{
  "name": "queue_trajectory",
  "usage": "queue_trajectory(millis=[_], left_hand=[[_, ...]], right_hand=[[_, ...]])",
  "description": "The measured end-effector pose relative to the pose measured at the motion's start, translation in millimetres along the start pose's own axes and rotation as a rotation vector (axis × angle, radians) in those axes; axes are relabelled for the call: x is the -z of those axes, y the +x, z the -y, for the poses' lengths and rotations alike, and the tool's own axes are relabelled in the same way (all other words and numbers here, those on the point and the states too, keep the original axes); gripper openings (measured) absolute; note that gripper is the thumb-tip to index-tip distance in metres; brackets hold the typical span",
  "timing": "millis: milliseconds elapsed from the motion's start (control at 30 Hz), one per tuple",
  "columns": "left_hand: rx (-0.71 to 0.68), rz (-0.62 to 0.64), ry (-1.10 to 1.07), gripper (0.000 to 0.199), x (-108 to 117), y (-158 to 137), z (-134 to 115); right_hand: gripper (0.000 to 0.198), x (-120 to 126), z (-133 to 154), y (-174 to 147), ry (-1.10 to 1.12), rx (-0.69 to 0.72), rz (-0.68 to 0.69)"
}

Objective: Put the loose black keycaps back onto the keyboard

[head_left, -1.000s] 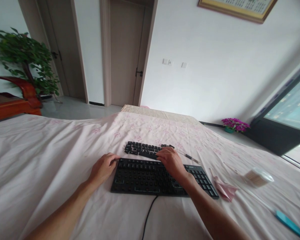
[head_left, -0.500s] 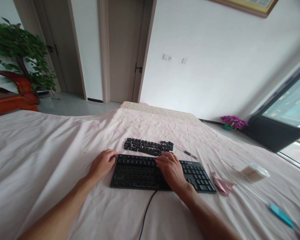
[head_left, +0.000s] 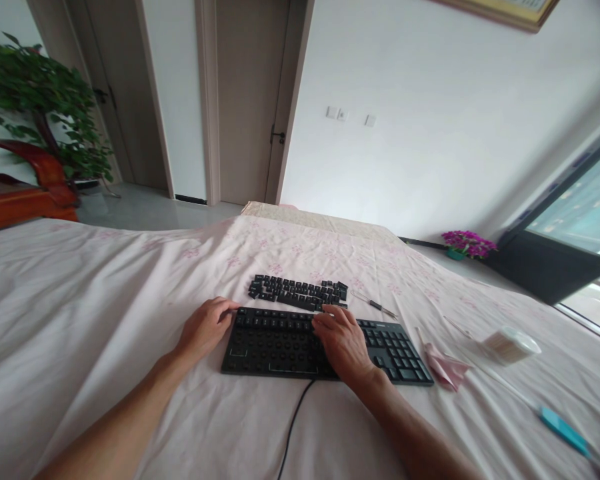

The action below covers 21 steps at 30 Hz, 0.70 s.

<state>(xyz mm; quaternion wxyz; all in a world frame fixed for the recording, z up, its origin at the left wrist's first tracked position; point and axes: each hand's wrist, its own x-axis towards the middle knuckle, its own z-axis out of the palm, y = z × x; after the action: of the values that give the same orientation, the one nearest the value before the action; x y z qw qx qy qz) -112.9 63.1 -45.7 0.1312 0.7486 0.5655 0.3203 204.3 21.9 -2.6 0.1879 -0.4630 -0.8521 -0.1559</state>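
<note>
The keyboard point(head_left: 275, 347) lies flat on the sheet point(head_left: 130, 300), with its cable point(head_left: 295, 420) running toward the person. The left hand point(head_left: 207, 327) touches its far left corner with bent fingers; whether they grip it, I cannot tell. The right hand point(head_left: 344, 340) is over the middle, fingers curled at the far rows (if they pinch something, I cannot tell, because the hand hides it). Just beyond the keyboard lie keycaps point(head_left: 300, 293) in rows, and near them a thin tool point(head_left: 375, 305). To the right is a pink cloth point(head_left: 446, 368).
</note>
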Motion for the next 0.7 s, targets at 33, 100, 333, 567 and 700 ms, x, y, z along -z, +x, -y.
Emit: queue_trajectory(millis=[33, 100, 333, 567, 700], left_hand=[[-0.001, -0.001, 0.001, 0.032, -0.2, -0.1, -0.2], [-0.002, -0.003, 0.002, 0.032, -0.3, -0.4, -0.7], [0.010, 0.008, 0.014, 0.032, 0.7, -1.0, -1.3], [0.020, 0.017, 0.011, 0.033, -0.8, -0.5, 0.3], [0.020, 0.017, -0.004, 0.033, 0.0, -1.7, -1.4]], right_hand=[[0.013, -0.5, 0.0, 0.0, -0.005, 0.004, -0.002], [0.014, -1.3, 0.7, 0.4, -0.020, 0.018, 0.005], [0.025, -2.1, 9.9, -0.4, -0.117, 0.044, 0.042], [0.042, -1.6, 16.1, -6.1, -0.213, 0.034, 0.100], [0.045, -2.7, 20.5, -8.1, -0.209, 0.018, 0.146]])
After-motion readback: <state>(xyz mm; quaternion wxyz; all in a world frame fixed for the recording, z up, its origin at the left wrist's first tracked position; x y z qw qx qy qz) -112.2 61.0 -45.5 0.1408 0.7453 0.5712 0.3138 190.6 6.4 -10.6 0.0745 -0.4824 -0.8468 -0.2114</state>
